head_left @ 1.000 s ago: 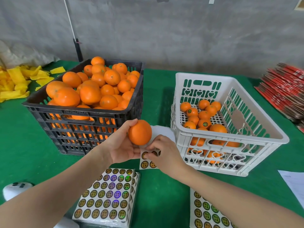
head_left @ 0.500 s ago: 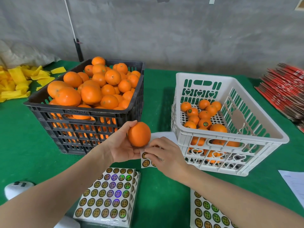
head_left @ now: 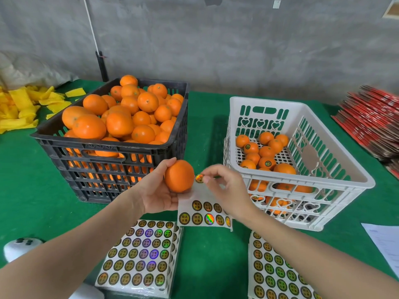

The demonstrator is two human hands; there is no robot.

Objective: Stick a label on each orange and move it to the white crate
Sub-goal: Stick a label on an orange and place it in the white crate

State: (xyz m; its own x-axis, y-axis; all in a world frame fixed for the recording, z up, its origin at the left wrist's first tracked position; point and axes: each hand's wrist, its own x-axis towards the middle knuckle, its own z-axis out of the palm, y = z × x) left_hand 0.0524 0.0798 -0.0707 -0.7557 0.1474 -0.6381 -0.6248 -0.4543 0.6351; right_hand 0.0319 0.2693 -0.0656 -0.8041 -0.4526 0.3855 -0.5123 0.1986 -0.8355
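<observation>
At the far left lies a heap of yellow foam fruit sleeves [head_left: 19,108] on the green cloth-covered table [head_left: 32,186]. Next comes the black slatted plastic crate [head_left: 64,143], piled high with unlabelled oranges.

In front of it, the left hand [head_left: 157,197] cups a round, bare-skinned orange [head_left: 179,176], with the palm under it, the thumb over its top and the fingers curled round the back. The side facing right is left open. The fruit is probably firm and moderately heavy, with smooth skin that could slip or roll, so this low, wrapping hold suits it. Squeezing harder would gain nothing.

Just beside that open side, not quite touching, is a small round holographic sticker [head_left: 199,178], pinched at its edge between the thumb and forefinger of the right hand [head_left: 226,190]. It looks thin, limp and tacky. It is best held by the rim alone, so that the glue meets the peel and not a fingertip, then pressed down flat.

Below both hands lies a partly used white backing sheet of stickers [head_left: 205,216], and nearer still are two full stacks of sticker sheets [head_left: 140,255].

To the right stands the white plastic crate with heart-shaped cut-outs [head_left: 319,180], its floor partly covered with oranges, several showing labels. Beyond it are a stack of flat red cartons [head_left: 371,121] and a white paper sheet [head_left: 386,240].
</observation>
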